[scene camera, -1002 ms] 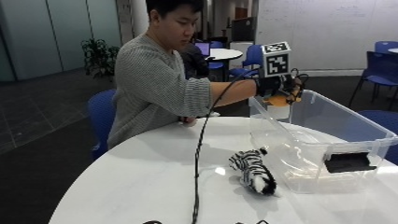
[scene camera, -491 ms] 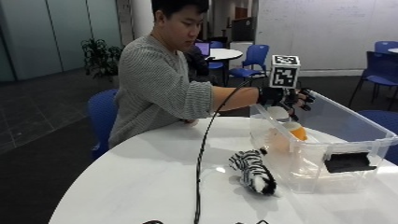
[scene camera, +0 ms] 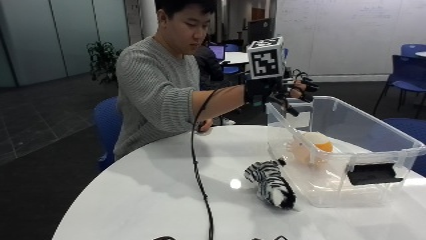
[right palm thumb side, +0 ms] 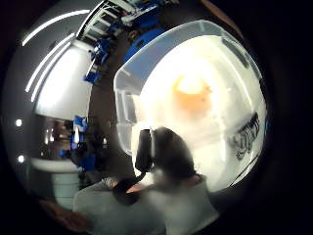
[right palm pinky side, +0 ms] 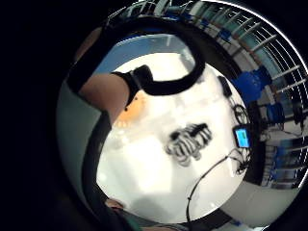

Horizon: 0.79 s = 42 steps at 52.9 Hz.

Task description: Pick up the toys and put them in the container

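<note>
Clearly, 1 toy was already in and 1 was left to fetch. Going from left to right in the outside view, the person's bare hand (scene camera: 203, 125) was rested on the white table (scene camera: 153, 185) at 9 o'clock from the container. Next, the zebra toy (scene camera: 271, 184) was seen lying on the table just beside the container's near wall, at about 7 o'clock from it. Above the container's back rim, at 11 o'clock, the gloved right hand (scene camera: 293, 91) was held in the air with nothing in it, the fingers loosely spread as far as could be told. Further right, the clear container (scene camera: 393, 145) was seen with the orange toy (scene camera: 317, 143) lying on its floor. The drop was judged done, and the step in hand was judged to be the pull-away. The next move was judged to call for the hand to be brought down toward 7 o'clock, over the wall, and closed round the zebra's body.
</note>
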Each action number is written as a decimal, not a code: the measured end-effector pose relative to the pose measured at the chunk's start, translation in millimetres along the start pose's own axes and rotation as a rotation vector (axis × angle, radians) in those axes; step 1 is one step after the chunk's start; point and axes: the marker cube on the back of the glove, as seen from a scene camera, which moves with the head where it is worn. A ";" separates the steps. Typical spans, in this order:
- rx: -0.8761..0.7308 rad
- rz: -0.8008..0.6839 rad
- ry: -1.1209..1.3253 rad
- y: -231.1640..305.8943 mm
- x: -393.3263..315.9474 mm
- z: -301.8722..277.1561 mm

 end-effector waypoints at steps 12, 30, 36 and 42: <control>-0.007 0.257 0.049 52.6 130.6 -23.0; -0.179 0.328 0.030 43.9 160.5 45.2; -0.264 0.360 0.042 35.6 161.5 83.7; -0.355 0.398 0.059 32.8 162.1 120.8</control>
